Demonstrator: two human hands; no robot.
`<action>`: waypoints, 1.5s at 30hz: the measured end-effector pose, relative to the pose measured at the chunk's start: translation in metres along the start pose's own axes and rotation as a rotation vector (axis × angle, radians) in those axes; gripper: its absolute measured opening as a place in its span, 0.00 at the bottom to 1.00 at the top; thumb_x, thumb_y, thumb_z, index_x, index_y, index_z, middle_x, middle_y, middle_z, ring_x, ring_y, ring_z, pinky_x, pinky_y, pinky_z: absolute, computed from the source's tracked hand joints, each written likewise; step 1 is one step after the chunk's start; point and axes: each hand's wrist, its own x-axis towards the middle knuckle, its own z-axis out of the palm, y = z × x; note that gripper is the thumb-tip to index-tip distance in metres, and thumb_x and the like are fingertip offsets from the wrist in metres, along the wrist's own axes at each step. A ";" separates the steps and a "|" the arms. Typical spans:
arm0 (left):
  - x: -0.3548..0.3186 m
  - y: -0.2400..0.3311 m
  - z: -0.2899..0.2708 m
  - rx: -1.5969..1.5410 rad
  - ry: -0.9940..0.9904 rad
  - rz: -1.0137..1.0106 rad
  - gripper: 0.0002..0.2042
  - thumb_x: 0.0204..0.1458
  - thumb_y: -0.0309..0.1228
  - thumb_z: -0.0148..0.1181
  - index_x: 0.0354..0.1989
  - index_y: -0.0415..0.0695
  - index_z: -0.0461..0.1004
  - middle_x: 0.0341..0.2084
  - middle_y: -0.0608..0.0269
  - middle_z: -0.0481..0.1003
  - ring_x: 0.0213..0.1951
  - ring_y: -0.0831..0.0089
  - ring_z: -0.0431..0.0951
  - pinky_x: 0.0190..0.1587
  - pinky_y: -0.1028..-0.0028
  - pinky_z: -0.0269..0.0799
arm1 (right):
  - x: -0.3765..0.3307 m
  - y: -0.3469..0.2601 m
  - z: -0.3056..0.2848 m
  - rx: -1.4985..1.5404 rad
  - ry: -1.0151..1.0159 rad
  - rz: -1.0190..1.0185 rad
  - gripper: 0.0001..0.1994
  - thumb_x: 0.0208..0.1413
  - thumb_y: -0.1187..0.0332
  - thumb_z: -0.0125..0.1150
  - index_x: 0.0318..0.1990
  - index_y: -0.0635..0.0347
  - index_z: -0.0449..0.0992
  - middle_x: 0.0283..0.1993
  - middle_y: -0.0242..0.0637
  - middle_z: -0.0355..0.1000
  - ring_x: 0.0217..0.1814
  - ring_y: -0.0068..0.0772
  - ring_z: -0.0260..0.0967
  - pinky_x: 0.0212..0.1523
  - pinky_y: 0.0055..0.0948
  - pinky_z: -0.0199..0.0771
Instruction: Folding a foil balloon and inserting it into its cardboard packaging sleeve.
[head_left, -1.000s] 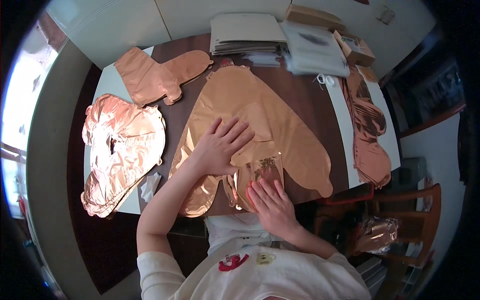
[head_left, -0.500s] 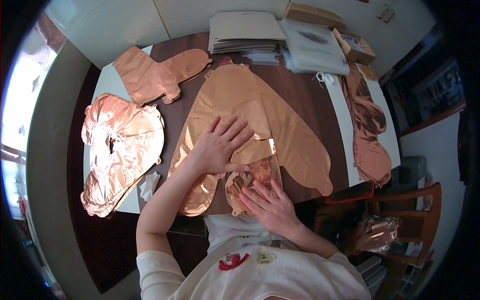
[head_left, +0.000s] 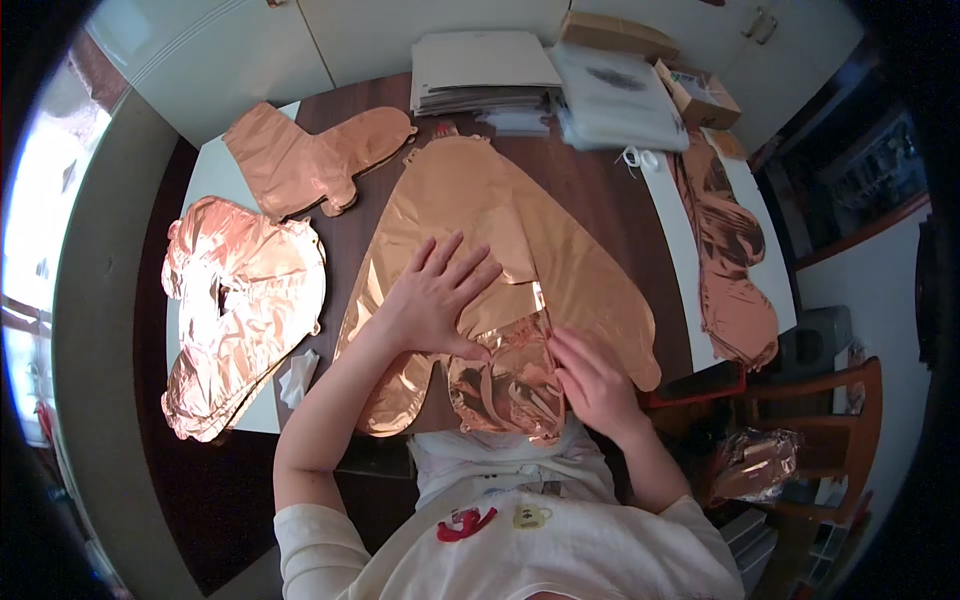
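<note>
A large flat copper-coloured foil balloon [head_left: 590,270] lies across the middle of the table, with a crinkled folded part [head_left: 510,385] at the near edge. My left hand [head_left: 435,300] rests flat on the foil, fingers spread, with its thumb reaching the top of the folded part. At the right edge of that part is my right hand [head_left: 595,385], its fingers stretched out and touching the foil. No grip on the foil shows in either hand.
More flat foil balloons lie at the left, one boot-shaped [head_left: 300,155] and one shiny [head_left: 250,270], and another pile [head_left: 730,250] at the right. A stack of pale boards [head_left: 485,70], clear plastic bags [head_left: 620,100], a small cardboard box [head_left: 700,95] and white-handled scissors [head_left: 640,158] sit along the back.
My right hand has moved right from the middle of the folded part to its right edge. The folded foil now looks flatter and wider. My left hand has hardly moved.
</note>
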 end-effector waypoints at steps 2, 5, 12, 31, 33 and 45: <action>0.000 0.000 0.000 -0.005 0.005 -0.005 0.53 0.28 0.72 0.52 0.63 0.49 0.54 0.61 0.55 0.55 0.63 0.47 0.50 0.62 0.49 0.42 | -0.001 0.013 0.000 -0.034 0.007 0.005 0.21 0.45 0.71 0.63 0.50 0.61 0.71 0.53 0.38 0.68 0.59 0.38 0.62 0.57 0.38 0.62; 0.000 0.000 0.001 -0.001 0.009 0.000 0.53 0.27 0.72 0.52 0.63 0.49 0.54 0.61 0.55 0.56 0.63 0.47 0.50 0.62 0.48 0.43 | -0.003 0.018 0.002 -0.143 -0.117 -0.090 0.24 0.45 0.61 0.63 0.51 0.60 0.70 0.58 0.35 0.65 0.61 0.37 0.60 0.60 0.39 0.58; 0.000 -0.001 0.002 0.002 -0.003 0.000 0.53 0.28 0.72 0.52 0.63 0.50 0.54 0.62 0.56 0.54 0.64 0.47 0.49 0.62 0.48 0.42 | -0.002 0.019 0.008 -0.144 -0.184 -0.125 0.26 0.45 0.59 0.63 0.53 0.58 0.70 0.58 0.37 0.65 0.62 0.39 0.59 0.61 0.42 0.56; 0.002 0.002 -0.005 -0.058 -0.025 0.064 0.48 0.35 0.68 0.52 0.61 0.44 0.56 0.61 0.55 0.56 0.64 0.52 0.51 0.63 0.51 0.43 | 0.029 0.032 -0.009 -0.309 -0.449 -0.100 0.50 0.28 0.35 0.60 0.63 0.51 0.57 0.66 0.30 0.53 0.70 0.53 0.40 0.65 0.56 0.39; 0.000 0.001 -0.001 -0.106 -0.027 0.063 0.48 0.36 0.67 0.51 0.61 0.43 0.56 0.61 0.54 0.56 0.64 0.53 0.52 0.63 0.52 0.43 | 0.029 0.032 -0.008 -0.313 -0.442 -0.120 0.52 0.27 0.35 0.60 0.63 0.52 0.57 0.67 0.30 0.52 0.70 0.53 0.40 0.65 0.56 0.39; 0.001 0.018 0.001 -0.032 0.019 0.003 0.52 0.32 0.71 0.51 0.60 0.42 0.56 0.61 0.49 0.55 0.63 0.41 0.49 0.62 0.47 0.43 | 0.028 0.034 -0.009 -0.323 -0.526 -0.098 0.55 0.27 0.30 0.57 0.65 0.52 0.51 0.70 0.30 0.45 0.72 0.51 0.33 0.66 0.58 0.33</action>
